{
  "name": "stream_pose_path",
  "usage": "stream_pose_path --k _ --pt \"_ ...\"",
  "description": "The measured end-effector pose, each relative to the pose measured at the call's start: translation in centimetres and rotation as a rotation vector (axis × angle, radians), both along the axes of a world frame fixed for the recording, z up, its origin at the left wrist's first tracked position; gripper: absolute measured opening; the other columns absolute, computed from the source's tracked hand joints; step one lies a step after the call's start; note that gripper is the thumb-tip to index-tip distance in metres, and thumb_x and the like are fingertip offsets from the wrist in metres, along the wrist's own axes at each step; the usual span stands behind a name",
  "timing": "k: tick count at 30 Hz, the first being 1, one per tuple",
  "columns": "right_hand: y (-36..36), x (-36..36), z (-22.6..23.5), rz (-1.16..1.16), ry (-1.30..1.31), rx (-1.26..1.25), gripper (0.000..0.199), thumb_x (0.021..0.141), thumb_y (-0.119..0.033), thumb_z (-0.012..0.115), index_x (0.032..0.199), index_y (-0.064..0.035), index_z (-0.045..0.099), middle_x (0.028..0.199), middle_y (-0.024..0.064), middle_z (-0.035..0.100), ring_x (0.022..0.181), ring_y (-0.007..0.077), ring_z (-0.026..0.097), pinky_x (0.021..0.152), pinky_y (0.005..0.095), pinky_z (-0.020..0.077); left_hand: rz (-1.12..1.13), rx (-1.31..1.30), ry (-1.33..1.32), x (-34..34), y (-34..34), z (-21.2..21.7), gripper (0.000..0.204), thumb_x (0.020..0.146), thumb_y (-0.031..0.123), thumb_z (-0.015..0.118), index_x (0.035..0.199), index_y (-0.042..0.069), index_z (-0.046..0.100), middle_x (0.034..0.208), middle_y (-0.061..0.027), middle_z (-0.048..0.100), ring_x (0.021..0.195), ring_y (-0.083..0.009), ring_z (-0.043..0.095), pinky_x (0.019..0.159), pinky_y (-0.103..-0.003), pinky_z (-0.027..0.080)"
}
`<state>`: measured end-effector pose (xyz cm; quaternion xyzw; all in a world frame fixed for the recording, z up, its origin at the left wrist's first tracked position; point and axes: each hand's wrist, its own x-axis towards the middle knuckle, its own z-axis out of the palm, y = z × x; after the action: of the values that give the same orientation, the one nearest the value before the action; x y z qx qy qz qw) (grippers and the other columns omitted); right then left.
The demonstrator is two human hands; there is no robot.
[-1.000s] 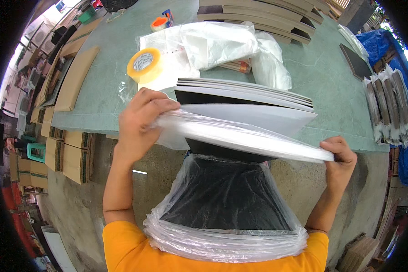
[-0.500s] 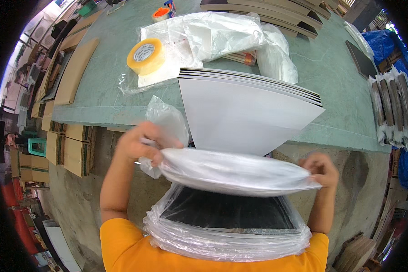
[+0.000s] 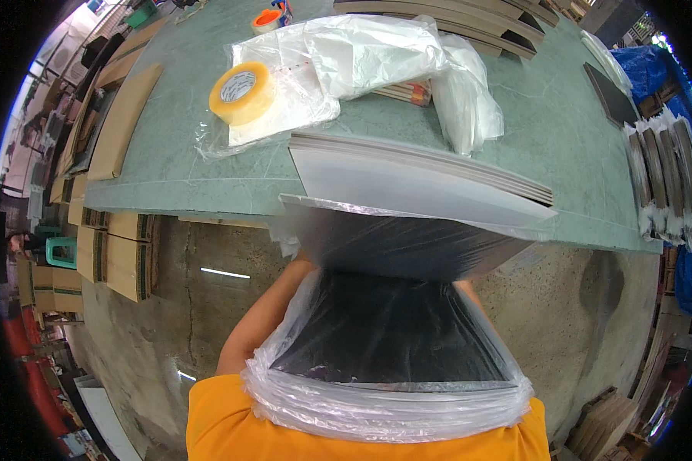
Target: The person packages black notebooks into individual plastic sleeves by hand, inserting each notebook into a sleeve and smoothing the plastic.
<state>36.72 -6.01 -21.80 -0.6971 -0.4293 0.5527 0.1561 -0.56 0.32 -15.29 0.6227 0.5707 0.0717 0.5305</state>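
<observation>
A flat panel (image 3: pixel 396 242) with a dark underside is tilted up in front of me, inside a clear plastic bag (image 3: pixel 384 392) whose bunched mouth lies against my orange shirt. Its far edge rests by the stack of white panels (image 3: pixel 415 180) at the near edge of the green table (image 3: pixel 561 131). My left forearm (image 3: pixel 261 319) reaches up under the panel's left corner, where crumpled plastic (image 3: pixel 287 240) hangs. Only a sliver of my right forearm (image 3: pixel 469 290) shows at the right. Both hands are hidden beneath the panel.
A yellow tape roll (image 3: pixel 241 92) lies on loose clear bags (image 3: pixel 377 54). An orange tape dispenser (image 3: pixel 267 19) and flat boards (image 3: pixel 454 23) are at the far side. Wrapped panels (image 3: pixel 661 177) stand at the right edge. Cardboard stacks (image 3: pixel 119 123) line the left, above a concrete floor.
The bagged panel has swung up and forward so its dark underside faces me. Both hands, which gripped its edges, have gone under it. The bag has slid further over it.
</observation>
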Motion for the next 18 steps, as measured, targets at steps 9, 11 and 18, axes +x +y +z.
stream_pose_path --k 9,11,18 --pt "0.5 -1.0 0.5 0.186 -0.321 0.384 0.03 0.07 -0.015 0.048 0.093 0.0032 0.056 0.09 0.0207 0.057 0.084 0.0339 0.055 0.074 0.0374 0.0445 0.06 0.044 0.151 0.1 -2.6 -1.3 0.096 0.055 0.062 0.064 0.122 0.0 0.036 0.12 -0.0224 0.043 0.113 -0.0346 0.04 0.093 -0.037 0.034" --pt "1.6 -1.4 4.4 0.318 -0.583 0.236 0.032 0.074 -0.023 0.051 0.094 0.0016 0.055 0.094 0.0236 0.056 0.084 0.0387 0.055 0.074 0.0406 0.0451 0.057 0.056 0.133 0.6 -1.6 -0.6 0.093 0.056 0.058 0.066 0.121 -0.001 0.036 0.119 -0.0225 0.044 0.112 -0.0344 0.041 0.093 -0.037 0.035" --pt "3.7 -0.4 13.6 0.647 -0.506 0.102 0.032 0.081 -0.026 0.048 0.078 0.003 0.061 0.083 0.021 0.06 0.075 0.0334 0.057 0.069 0.0383 0.0448 -0.095 0.112 0.335 -1.7 -0.7 1.0 0.047 0.072 0.037 0.059 0.103 0.002 0.054 0.099 -0.0168 0.057 0.092 -0.0309 0.054 0.077 -0.037 0.042"
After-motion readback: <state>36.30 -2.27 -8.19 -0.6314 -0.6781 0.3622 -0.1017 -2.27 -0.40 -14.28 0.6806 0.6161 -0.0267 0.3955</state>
